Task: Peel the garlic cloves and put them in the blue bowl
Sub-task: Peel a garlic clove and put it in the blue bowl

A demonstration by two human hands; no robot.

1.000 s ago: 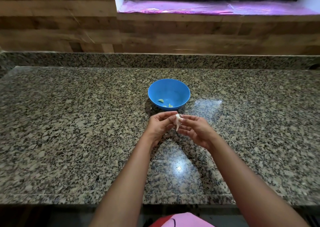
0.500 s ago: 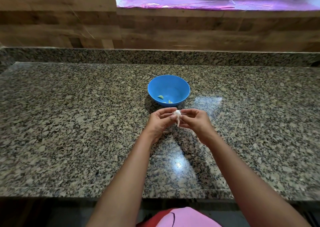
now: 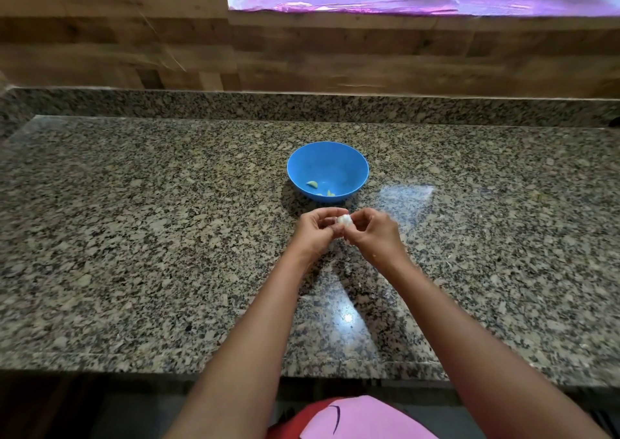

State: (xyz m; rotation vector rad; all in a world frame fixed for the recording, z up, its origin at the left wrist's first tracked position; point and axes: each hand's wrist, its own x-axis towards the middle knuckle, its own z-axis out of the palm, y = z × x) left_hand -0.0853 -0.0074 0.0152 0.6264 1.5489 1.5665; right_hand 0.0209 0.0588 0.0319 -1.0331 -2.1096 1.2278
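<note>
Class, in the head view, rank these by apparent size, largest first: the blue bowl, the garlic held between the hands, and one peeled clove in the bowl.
1. Blue bowl
2. Held garlic
3. Peeled clove; the last two look nearly alike.

Bowl (image 3: 327, 157) sits on the counter (image 3: 134, 237), abt midway betw its left & right ends, nearer the back edge than the front. Peeled cloves (image 3: 320, 188) lie in the bowl, at its near side. Just in front of the bowl, above the counter: left hand (image 3: 315, 232) & right hand (image 3: 375, 234), side by side, w/ a garlic clove (image 3: 344, 220) pinched betw them. Both forearms cross the front edge. Wall behind the back edge; window sill (image 3: 402, 4) above it, toward the right.
</note>
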